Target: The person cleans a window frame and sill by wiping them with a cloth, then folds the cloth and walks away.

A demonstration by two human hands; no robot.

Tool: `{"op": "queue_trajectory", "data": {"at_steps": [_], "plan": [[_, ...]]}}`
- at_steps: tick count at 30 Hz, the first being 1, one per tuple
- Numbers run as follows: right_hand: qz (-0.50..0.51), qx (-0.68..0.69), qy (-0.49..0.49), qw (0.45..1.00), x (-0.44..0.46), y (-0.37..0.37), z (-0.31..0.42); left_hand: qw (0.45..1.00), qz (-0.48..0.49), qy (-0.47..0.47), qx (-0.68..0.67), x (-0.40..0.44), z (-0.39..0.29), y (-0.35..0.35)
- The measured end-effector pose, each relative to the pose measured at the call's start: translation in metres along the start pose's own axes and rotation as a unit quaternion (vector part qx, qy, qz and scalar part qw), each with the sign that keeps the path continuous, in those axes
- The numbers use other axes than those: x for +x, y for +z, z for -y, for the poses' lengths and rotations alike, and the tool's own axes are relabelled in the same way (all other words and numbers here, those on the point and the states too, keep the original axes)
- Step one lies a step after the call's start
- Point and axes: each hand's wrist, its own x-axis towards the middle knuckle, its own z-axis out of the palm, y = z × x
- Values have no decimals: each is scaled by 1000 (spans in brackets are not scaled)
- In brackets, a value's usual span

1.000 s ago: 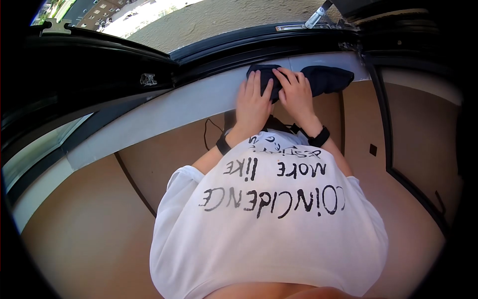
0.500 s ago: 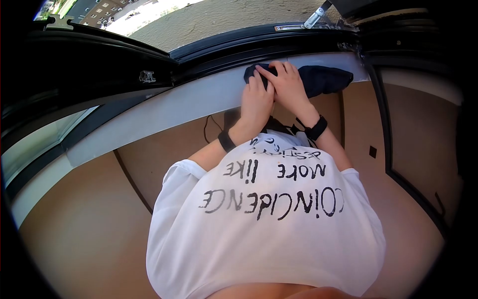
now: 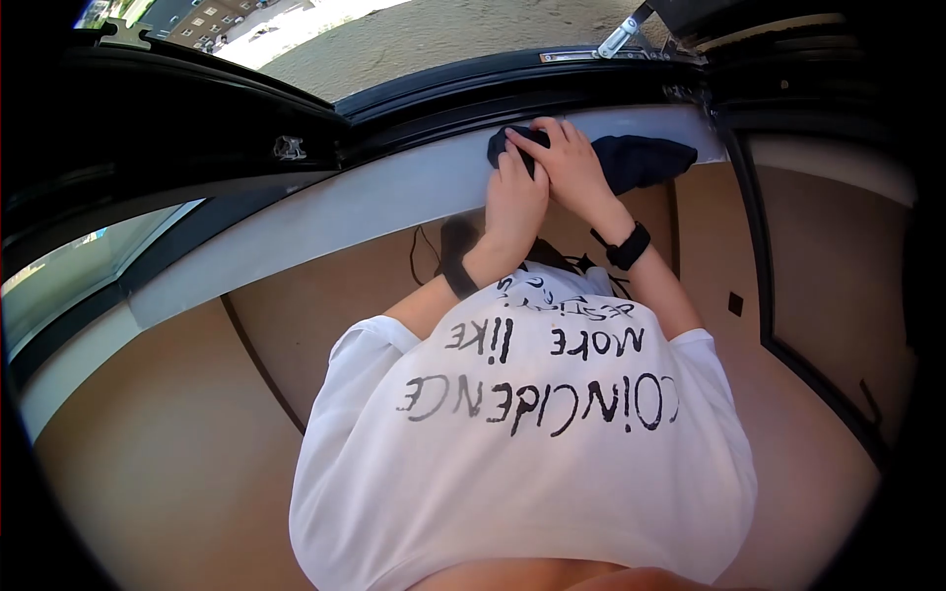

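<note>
A dark navy cloth bundle (image 3: 501,148), rolled or folded and sock-like, rests on the pale windowsill (image 3: 394,197). My left hand (image 3: 516,202) grips its near side with bent fingers. From the right, my right hand (image 3: 574,167) reaches over the same bundle, thumb and fingertips pressing on top. Both hands nearly touch each other and cover much of the cloth. Just right of my right hand lies a longer piece of dark navy cloth (image 3: 645,164), shaped like a sock, on the sill's edge. Whether the two pieces join under my hand is hidden.
Beyond the sill runs a black window frame (image 3: 443,123), with an open black sash (image 3: 177,128) at left and a metal hinge arm (image 3: 621,37) at upper right. Outside are a rough wall ledge and buildings. Dark cords (image 3: 419,254) hang below the sill.
Little differs. My left hand and wrist have shifted slightly right, closer against the cloth bundle. The right hand keeps its place on top, and the longer cloth piece lies as before.
</note>
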Motion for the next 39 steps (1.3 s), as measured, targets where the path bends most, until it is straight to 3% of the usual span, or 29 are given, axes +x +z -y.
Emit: {"op": "queue_trajectory", "data": {"at_steps": [4,9,13,18,22,23,30,36,39], "plan": [[35,5,-21,999,13,0,12,999,28,3,44,-6,17,-8],[68,-3,19,998,-2,-14,-5,999,-40,9,26,3,-9,6],[69,15,-17,997,8,-9,-4,1000,-11,0,4,-1,-1,5],[63,19,-62,996,20,-6,2,999,-44,11,4,-5,20,-5],[97,-9,12,995,4,-14,-5,999,-35,16,3,3,-1,-2],[64,-15,-3,998,-1,-9,-10,999,-37,13,18,5,-7,2],[83,25,-41,995,17,-5,7,1000,-3,-17,-6,-10,22,-10],[101,39,23,994,5,-11,-7,999,-47,19,8,3,5,-6],[94,27,-2,995,7,-12,-8,999,-31,-7,-7,3,0,-2]]}}
